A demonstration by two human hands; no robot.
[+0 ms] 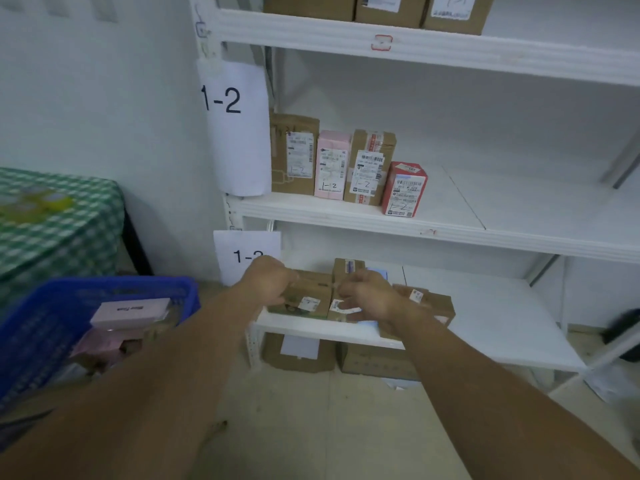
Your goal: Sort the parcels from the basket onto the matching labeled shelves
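Cardboard parcel [308, 292] is gripped by the left hand [268, 280] on the low shelf [485, 323], apparently for squaring against the neighbouring parcel [337, 305], over which the right hand [369, 299] is curled, grip indiscernible; pink parcels [130, 311] are left in the blue basket [121, 284].

the left hand [268, 282] hides the last digit of the lower shelf sign [242, 251]; at twelve o'clock the frame edge crops the top-shelf boxes [388, 8].

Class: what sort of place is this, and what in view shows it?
Probably a parcel storeroom: white metal shelves carry a paper sign reading 1-2, brown cardboard parcels bear handwritten 1-2 labels, and a blue plastic basket holds more.
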